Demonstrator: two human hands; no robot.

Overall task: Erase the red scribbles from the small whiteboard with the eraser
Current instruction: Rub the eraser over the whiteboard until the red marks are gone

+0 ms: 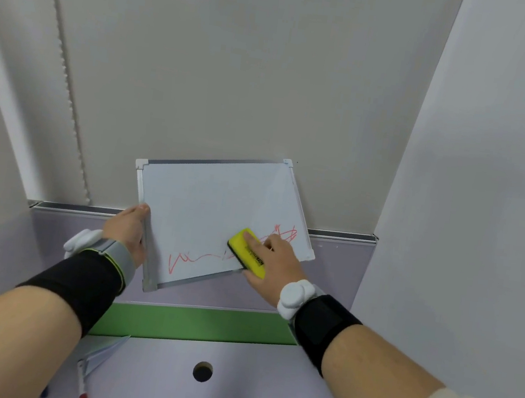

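Leaning against the back panel at the desk's [228, 394] far edge: small whiteboard [213, 205], glossy, metal-framed, tilted askew. Gripping its left frame edge, left hand [128, 231] closed around the rail. Pressing down near the board's lower right edge: right hand [271, 260] clasping the eraser [246, 251] (yellow foam block, dark felt underside). Running along the bottom from the lower left corner to the right edge: red scribbles [200, 255], thin and jagged. Lying at the desk's near left corner: a red-tipped marker [83, 390].
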